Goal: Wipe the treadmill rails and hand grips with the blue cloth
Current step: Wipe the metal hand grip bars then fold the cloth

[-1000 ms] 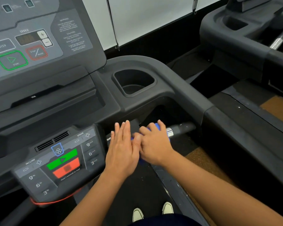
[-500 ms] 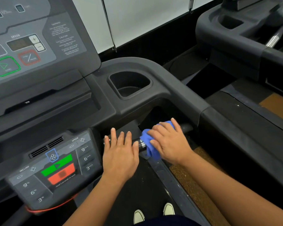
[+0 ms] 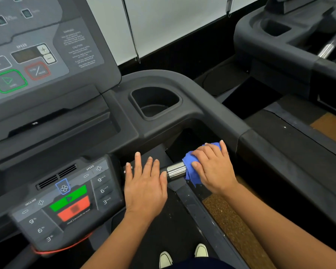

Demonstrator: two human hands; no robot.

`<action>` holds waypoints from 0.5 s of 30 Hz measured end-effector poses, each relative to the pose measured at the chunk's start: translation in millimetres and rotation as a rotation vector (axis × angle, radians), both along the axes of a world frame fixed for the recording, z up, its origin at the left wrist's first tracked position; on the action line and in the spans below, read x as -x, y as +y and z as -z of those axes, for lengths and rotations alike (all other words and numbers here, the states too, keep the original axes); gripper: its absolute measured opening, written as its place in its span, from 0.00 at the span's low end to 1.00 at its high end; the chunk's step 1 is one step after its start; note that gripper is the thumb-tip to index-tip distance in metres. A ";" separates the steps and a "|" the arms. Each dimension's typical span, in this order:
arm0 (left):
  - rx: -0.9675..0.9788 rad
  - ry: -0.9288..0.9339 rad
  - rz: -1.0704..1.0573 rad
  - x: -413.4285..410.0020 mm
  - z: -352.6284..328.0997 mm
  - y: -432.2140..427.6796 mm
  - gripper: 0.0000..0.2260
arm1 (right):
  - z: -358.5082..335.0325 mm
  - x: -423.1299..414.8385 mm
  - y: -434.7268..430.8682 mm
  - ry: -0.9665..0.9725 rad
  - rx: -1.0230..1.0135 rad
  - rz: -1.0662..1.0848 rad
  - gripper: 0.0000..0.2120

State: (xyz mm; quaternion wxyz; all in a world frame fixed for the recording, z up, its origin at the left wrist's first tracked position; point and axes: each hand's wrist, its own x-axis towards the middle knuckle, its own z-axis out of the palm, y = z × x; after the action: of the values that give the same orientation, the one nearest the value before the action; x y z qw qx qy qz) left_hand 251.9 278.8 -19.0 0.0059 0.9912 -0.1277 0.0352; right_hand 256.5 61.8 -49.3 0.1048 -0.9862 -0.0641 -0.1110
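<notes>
Treadmill work seen from above, looking down over both forearms. Gripped blue cloth (image 3: 189, 166) with right hand (image 3: 211, 167), fingers curled over the top of it and pressing it against the hand grip (image 3: 176, 170). Cloth bunched round that bar just right of its bare chrome section, one ragged corner hanging below. Far end of the bar hidden under hand and cloth, beneath the overhang of the dark side rail (image 3: 279, 152).

Kept left hand (image 3: 145, 187) flat and palm down, fingers straight and a little spread, holding nothing. Placed just right of the lower control panel (image 3: 66, 200), over the inner black end of the same bar, thumb tip close to the chrome. Could not tell whether the palm actually touched the bar beneath. Hands near each other but apart, chrome showing between them.

Beyond the hands, up and left of the cloth, an empty-looking cup holder (image 3: 155, 102) sunk into the moulded frame. Farther left, the tilted upper console (image 3: 37, 55) with green and red outlined buttons. Below, two pale shoes (image 3: 165, 259) on the black belt (image 3: 163, 230). At upper right, well apart, a second treadmill (image 3: 279, 45).
</notes>
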 end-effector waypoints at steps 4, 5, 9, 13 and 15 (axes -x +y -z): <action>-0.008 -0.007 -0.006 -1.4 -0.6 -0.2 0.25 | -24.3 -38.0 10.7 0.230 0.126 0.009 0.23; -0.011 -0.007 -0.006 -0.9 -0.4 -0.2 0.25 | -26.5 -44.1 11.3 0.300 0.135 0.001 0.24; -0.009 -0.018 -0.004 1.0 0.7 0.6 0.25 | -19.1 -26.4 10.7 0.147 0.099 0.026 0.21; -0.003 -0.024 -0.003 -0.3 1.5 -0.1 0.25 | 9.7 9.1 0.3 -0.007 -0.041 0.009 0.20; -0.004 -0.026 -0.005 -0.1 1.5 -0.2 0.25 | 11.1 7.4 0.2 -0.018 -0.068 0.028 0.20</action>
State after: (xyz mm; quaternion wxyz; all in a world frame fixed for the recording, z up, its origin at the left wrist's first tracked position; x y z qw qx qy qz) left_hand 252.0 278.7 -20.5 0.0022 0.9909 -0.1254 0.0480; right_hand 249.0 62.0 -60.4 0.1363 -0.9818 -0.0475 -0.1232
